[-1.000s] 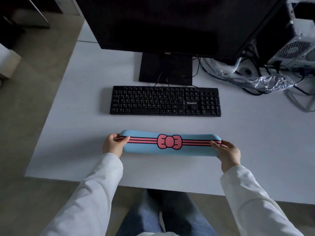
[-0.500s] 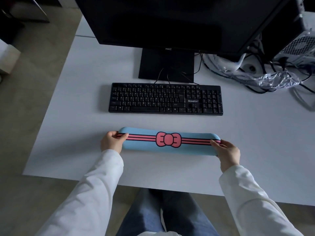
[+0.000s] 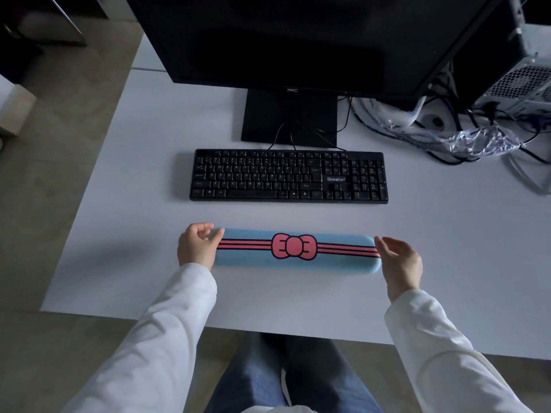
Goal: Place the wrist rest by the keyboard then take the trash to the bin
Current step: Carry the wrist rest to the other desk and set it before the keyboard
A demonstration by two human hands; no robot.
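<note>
Head view, padded oblong wrist rest (image 3: 295, 248), flat keyboard (image 3: 289, 176)

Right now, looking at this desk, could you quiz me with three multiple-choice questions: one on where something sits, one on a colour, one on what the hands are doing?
1. Where does the long blue padded wrist rest lie?
A. behind the black monitor
B. on the white desk, nearer the person than the black keyboard
C. on top of the keyboard

2. What colour is the wrist rest's bow?
A. pink
B. green
C. yellow

3. How are the hands?
A. both fists clenched on the rest
B. fingers loosely open at its ends
C. typing

Answers: B, a desk gap separates it from the keyboard; A, pink bow mid-rest; B, left hand and right hand flank it.
</note>
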